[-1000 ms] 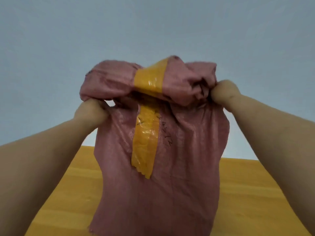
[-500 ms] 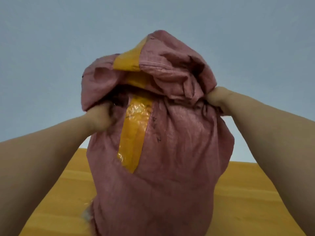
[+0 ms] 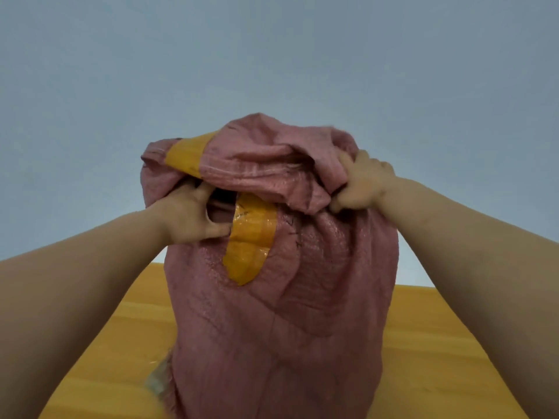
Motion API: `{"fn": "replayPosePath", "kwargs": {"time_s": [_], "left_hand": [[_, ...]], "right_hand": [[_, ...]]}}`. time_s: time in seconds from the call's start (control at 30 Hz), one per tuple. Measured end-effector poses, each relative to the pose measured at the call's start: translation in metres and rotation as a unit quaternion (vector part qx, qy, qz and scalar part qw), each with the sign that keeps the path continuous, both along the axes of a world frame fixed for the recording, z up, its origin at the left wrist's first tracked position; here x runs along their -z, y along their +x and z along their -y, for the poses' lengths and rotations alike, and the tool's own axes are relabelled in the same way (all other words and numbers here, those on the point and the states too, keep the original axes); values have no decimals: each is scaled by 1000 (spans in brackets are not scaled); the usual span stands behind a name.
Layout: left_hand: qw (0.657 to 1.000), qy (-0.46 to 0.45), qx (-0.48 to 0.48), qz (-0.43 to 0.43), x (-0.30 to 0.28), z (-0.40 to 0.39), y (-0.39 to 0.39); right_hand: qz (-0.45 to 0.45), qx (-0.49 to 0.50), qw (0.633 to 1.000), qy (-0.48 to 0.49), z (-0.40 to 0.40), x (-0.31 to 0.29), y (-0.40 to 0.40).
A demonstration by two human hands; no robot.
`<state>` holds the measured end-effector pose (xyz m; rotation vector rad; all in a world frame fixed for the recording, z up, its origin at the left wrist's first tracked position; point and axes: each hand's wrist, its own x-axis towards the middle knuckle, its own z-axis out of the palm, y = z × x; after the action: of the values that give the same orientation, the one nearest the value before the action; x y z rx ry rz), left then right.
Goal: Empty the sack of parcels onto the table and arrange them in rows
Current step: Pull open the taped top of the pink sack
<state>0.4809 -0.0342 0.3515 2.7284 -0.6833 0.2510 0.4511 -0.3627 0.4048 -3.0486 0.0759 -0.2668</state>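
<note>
Sack [image 3: 281, 313] upended, held high over bench [image 3: 438, 358]. Left hand [image 3: 193, 217] grip clamped on bunched fabric beside orange tape [image 3: 249, 246]; right hand [image 3: 361, 182] grip clamped on folded-over top. Mouth hangs down near bench's near edge; pale scrap [image 3: 155, 379] shows at lower left, maybe parcel, too blurred to tell. Emptying under way, judging by bulge; arranging in rows not begun.

- The yellow-orange wooden table [image 3: 438, 358] fills the lower part of the view, its far edge meeting a pale grey wall.
- A blurred, pale translucent thing [image 3: 157, 379], too unclear to identify, lies low at the left.
</note>
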Motion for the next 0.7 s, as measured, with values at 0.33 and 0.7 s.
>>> {"fn": "replayPosePath", "kwargs": {"time_s": [0.33, 0.7], "left_hand": [[936, 166, 167, 261, 7, -27, -11], [974, -108, -177, -93, -21, -22, 7]], "right_hand": [[61, 155, 984, 70, 13, 7, 14], [94, 122, 955, 254, -2, -13, 11]]}}
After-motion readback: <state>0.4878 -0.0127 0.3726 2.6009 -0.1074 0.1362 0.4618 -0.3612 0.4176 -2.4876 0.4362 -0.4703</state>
